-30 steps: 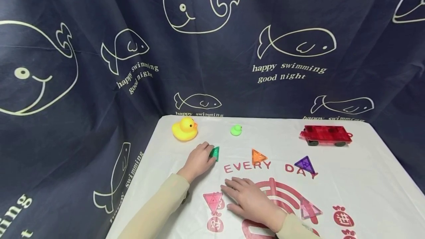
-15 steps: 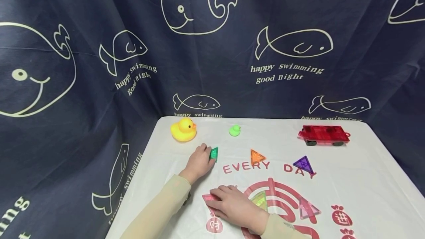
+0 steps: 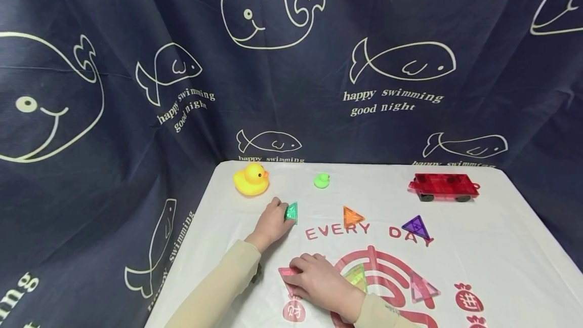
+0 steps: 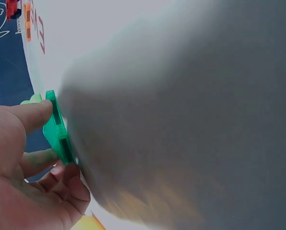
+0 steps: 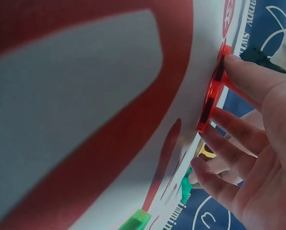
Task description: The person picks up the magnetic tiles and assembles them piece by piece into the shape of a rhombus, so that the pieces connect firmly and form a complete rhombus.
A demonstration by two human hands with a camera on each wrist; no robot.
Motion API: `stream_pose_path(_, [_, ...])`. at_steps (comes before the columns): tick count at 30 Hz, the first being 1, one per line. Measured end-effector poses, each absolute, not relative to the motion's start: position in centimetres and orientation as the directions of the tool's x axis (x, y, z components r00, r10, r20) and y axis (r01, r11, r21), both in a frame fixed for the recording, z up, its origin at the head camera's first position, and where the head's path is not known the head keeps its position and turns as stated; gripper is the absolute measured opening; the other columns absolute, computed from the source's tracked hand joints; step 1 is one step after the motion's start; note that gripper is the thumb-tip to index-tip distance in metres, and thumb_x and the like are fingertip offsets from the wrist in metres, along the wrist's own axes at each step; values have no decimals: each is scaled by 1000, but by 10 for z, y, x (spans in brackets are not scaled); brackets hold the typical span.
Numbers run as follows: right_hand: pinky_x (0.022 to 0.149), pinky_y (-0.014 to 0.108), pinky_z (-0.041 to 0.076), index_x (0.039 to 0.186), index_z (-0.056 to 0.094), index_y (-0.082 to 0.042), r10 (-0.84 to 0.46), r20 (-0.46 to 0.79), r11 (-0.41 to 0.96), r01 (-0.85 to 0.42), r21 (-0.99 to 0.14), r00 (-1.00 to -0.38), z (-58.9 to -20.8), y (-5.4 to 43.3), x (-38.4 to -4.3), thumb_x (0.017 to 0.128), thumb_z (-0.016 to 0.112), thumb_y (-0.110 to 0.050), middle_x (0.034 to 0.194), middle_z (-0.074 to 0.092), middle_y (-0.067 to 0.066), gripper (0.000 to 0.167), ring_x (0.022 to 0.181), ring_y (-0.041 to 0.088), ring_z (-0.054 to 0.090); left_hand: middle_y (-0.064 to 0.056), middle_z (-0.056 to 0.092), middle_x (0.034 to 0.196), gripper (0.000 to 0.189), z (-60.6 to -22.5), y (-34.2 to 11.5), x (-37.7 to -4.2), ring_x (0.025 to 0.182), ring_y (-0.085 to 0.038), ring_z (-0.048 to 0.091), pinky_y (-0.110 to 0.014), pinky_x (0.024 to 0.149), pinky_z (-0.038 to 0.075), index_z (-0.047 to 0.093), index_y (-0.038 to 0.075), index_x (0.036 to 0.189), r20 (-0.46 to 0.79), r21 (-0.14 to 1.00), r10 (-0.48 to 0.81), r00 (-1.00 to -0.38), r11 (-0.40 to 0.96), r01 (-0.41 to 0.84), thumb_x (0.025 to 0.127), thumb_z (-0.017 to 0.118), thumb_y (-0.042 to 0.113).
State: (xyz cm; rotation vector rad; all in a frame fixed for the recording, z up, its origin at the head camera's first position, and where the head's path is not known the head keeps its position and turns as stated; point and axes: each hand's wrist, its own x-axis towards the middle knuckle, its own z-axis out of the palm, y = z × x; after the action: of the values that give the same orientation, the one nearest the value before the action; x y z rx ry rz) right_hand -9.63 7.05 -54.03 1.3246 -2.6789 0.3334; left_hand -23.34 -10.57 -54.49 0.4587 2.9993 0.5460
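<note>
My left hand (image 3: 269, 226) pinches a green triangular magnetic tile (image 3: 293, 212) on the left of the table. In the left wrist view the thumb and fingers grip the edges of this green tile (image 4: 56, 127), close over the cloth. Nearer the front, my right hand (image 3: 324, 283) holds a reddish-pink triangular magnetic tile (image 3: 286, 273), partly covered by the fingers. The right wrist view shows the thumb at one end of the pink tile (image 5: 213, 93) and fingertips at the other. Just beyond the right wrist lies a yellow-green tile (image 3: 359, 276), partly hidden.
Along the back stand a yellow rubber duck (image 3: 250, 182), a small green duck (image 3: 321, 181) and a red wheeled car base (image 3: 446, 186). An orange triangle (image 3: 352, 216), a purple triangle (image 3: 416, 227) and a light pink triangle (image 3: 422, 287) lie on the white printed tablecloth (image 3: 505, 247).
My right hand has moved left and toward me onto the reddish-pink tile, uncovering the yellow-green one. The left hand stays with the green tile, which has shifted only slightly.
</note>
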Motion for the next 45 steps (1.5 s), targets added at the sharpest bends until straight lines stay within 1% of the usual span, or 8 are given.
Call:
stream_pose_path(6, [84,36,52,118,79,-29,-724,237,625,-761,-173,-648,-542,73,-101,96,76,-38,117,65,-4,25,104,14,60,-13,57,118,53,-543,-107,-232,102,-24,62,-42,95,55,64,-4,132,28,378,288,-957,883,277,92,82,26])
stream_pose_path(11, [83,36,52,112,79,-26,-703,234,655,-740,-152,-671,-542,77,-108,94,79,-33,115,65,-3,19,103,16,61,-11,57,113,51,-546,-109,-232,98,-22,62,-40,92,56,64,-3,129,59,389,278,-959,878,279,91,83,24])
stream_pose_path(15, [81,38,54,112,80,-24,-685,245,667,-726,-167,-686,-542,81,-115,92,81,-28,114,65,0,21,101,18,60,-10,58,109,46,-547,-110,-232,95,-21,62,-40,90,57,64,-1,126,76,403,269,-960,873,276,91,84,22])
stream_pose_path(23, [74,38,56,105,82,-17,-626,334,687,-701,-192,-704,-547,87,-132,88,85,-24,106,67,4,19,90,22,63,-4,57,97,22,-547,-111,-231,84,-16,60,-36,81,58,64,3,114,92,418,238,-967,872,255,97,76,12])
stream_pose_path(28, [79,42,58,101,81,-14,-592,360,709,-678,-195,-722,-550,91,-143,86,88,-20,110,69,8,18,91,26,66,-1,56,92,14,-547,-112,-231,79,-15,58,-35,77,57,63,6,105,115,418,236,-965,870,262,97,74,9])
stream_pose_path(34, [68,40,57,93,80,-16,-560,363,739,-647,-188,-745,-551,94,-158,83,90,-19,117,71,8,15,87,27,64,0,54,87,14,-545,-112,-230,76,-14,55,-34,73,55,61,6,99,119,430,241,-963,862,269,96,75,7])
stream_pose_path(38, [63,43,57,91,80,-17,-550,350,753,-631,-186,-759,-549,94,-167,84,88,-23,118,72,9,13,87,29,65,1,53,83,17,-545,-112,-228,74,-14,53,-33,69,53,59,7,95,114,439,245,-963,857,270,95,77,8])
stream_pose_path(45, [66,46,57,92,81,-15,-518,297,774,-588,-236,-802,-545,91,-178,86,87,-23,119,72,12,12,88,31,65,0,58,81,16,-545,-108,-225,72,-16,55,-36,67,52,61,9,90,150,426,314,-937,835,348,95,75,6])
